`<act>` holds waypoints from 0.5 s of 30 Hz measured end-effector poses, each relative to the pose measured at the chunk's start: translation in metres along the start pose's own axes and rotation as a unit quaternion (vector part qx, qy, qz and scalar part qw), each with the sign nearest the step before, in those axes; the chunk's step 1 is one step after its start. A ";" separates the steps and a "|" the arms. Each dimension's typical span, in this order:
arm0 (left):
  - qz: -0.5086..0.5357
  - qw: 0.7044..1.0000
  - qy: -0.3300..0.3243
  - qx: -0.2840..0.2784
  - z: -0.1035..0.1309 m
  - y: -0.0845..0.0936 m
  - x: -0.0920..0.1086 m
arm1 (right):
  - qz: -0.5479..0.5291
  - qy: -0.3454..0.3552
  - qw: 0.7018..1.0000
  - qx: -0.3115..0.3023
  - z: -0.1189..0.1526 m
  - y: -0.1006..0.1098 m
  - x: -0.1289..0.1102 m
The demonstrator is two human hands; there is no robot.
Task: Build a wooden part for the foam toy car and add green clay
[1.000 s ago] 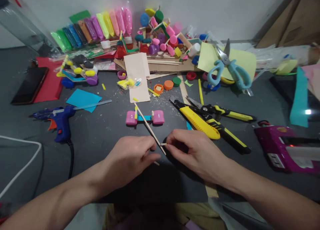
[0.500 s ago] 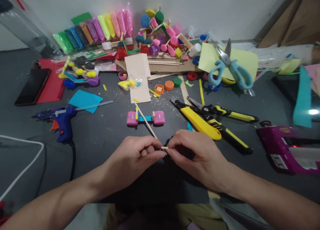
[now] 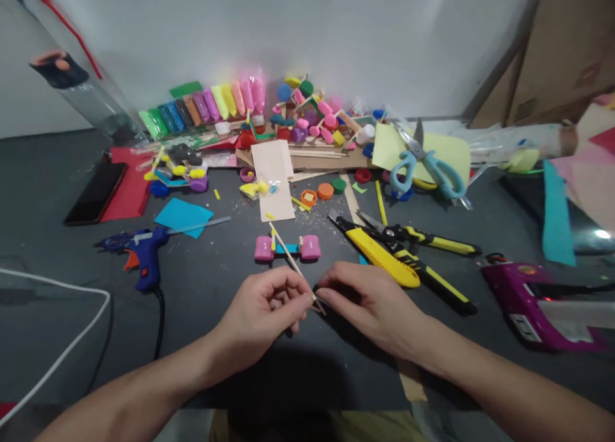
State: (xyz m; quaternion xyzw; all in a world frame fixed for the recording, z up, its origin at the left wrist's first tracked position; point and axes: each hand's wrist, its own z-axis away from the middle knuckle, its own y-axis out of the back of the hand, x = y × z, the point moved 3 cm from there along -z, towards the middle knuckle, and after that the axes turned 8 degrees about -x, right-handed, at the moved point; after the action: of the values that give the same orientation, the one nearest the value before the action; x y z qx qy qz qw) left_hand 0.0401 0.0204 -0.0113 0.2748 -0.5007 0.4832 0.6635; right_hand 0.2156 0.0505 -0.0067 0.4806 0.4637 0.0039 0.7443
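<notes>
My left hand (image 3: 271, 304) is closed, its thumb and forefinger pinched at a thin wooden stick (image 3: 293, 261). The stick slants from the small toy car part up past the fingertips. A short pale piece of stick (image 3: 316, 308) shows beside its near end. My right hand (image 3: 368, 304) is close by on the right, thumb and forefinger drawn together near the stick; what lies between them is hidden. Just beyond my hands is a blue strip (image 3: 287, 249) with a pink wheel (image 3: 264, 248) at one end, another pink wheel (image 3: 310, 247) at the other, and a yellow piece.
A blue glue gun (image 3: 147, 256) lies at left with its cord. To the right are a yellow cutter (image 3: 379, 256), black-and-yellow pliers (image 3: 432, 240) and a purple device (image 3: 523, 301). Scissors (image 3: 423, 160), clay packets (image 3: 206, 106), a phone (image 3: 96, 192) and a bottle (image 3: 91, 99) stand farther back.
The view has tilted up a little. My fingertips have moved slightly apart, and the short stick piece no longer spans the gap between both hands.
</notes>
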 end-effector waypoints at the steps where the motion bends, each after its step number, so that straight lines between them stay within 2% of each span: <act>1: -0.013 1.000 -0.009 -0.001 0.000 0.000 0.001 | 0.031 -0.029 0.999 -0.023 -0.002 0.000 0.000; 3: -0.021 1.000 -0.005 -0.017 0.001 0.000 0.001 | 0.079 -0.065 0.993 -0.052 -0.007 0.000 -0.003; 7: 0.026 0.998 0.012 -0.052 0.001 -0.001 -0.004 | 0.099 -0.101 0.988 -0.067 -0.018 0.003 -0.016; 11: 0.090 0.994 -0.005 -0.065 0.000 -0.001 0.000 | 0.072 -0.141 0.985 -0.071 -0.025 0.004 -0.020; 15: 0.128 0.990 -0.010 -0.061 0.001 0.000 0.006 | 0.011 -0.141 0.989 -0.045 -0.022 0.010 -0.017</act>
State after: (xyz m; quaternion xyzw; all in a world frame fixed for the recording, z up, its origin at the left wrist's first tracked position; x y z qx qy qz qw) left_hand 0.0401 0.0220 -0.0059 0.1726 -0.5670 0.5299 0.6065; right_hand 0.1953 0.0635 0.0094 0.4478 0.3479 -0.0351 0.8229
